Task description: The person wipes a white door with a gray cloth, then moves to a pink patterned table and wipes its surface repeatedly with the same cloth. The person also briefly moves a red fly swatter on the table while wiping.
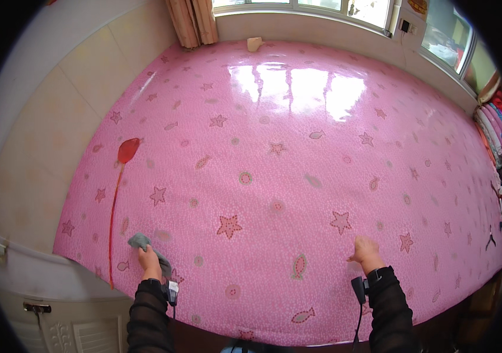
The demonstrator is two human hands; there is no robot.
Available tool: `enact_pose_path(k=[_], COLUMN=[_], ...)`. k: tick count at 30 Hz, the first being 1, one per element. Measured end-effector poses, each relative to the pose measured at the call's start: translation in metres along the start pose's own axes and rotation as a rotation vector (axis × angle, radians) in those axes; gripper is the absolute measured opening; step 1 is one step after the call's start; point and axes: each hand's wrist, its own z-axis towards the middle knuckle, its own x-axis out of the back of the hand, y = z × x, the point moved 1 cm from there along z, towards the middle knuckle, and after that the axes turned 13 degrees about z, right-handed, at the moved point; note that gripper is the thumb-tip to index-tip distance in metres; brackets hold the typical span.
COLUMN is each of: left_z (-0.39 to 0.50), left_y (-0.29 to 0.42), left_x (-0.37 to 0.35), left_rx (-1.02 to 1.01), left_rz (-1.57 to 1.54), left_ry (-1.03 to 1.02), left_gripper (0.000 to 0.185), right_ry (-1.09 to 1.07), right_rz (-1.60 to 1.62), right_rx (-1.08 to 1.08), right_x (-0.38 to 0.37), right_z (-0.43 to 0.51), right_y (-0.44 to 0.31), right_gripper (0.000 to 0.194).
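A wide raised platform is covered with glossy pink vinyl sheeting (277, 176), printed with starfish, fish and small rings. My left hand (149, 262) grips a grey cloth (139, 240) close to the platform's front left; part of the cloth trails out beneath my wrist. To the right, my right hand (365, 252) is curled into a fist on or just over the sheeting, with the thumb toward the left. I see nothing in it. Both wrists wear dark straps with small devices and cables. A red fly swatter (128, 151) lies left of my left hand.
At the far edge under the window stands a pale paper roll (254, 44), beside a curtain (192, 22). Folded bedding (491, 128) is stacked along the right side. A dark plier-like tool (490, 238) lies near the right edge. A white door (83, 326) is at lower left.
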Motion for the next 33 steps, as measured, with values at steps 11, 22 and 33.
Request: enact_pose_path(k=[11,22,33], left_z=[0.117,0.206,0.139], left_y=[0.113,0.318,0.52], left_x=[-0.117,-0.296,-0.418], left_rx=[-0.266,-0.477,-0.796], left_rz=[0.542,0.714,0.503], left_ry=[-0.26,-0.225,-0.179], left_gripper=[0.05,0.05,0.05], right_ry=[-0.345,-0.468,-0.439], right_rz=[-0.206,-0.169,-0.095], right_rx=[-0.032,-0.041,-0.066], right_x=[-0.016,0.012,0.002], right_z=[0.076,0.067,0.066], right_y=[-0.013,-0.029,-0.022], right_gripper=[0.062,0.072,0.036])
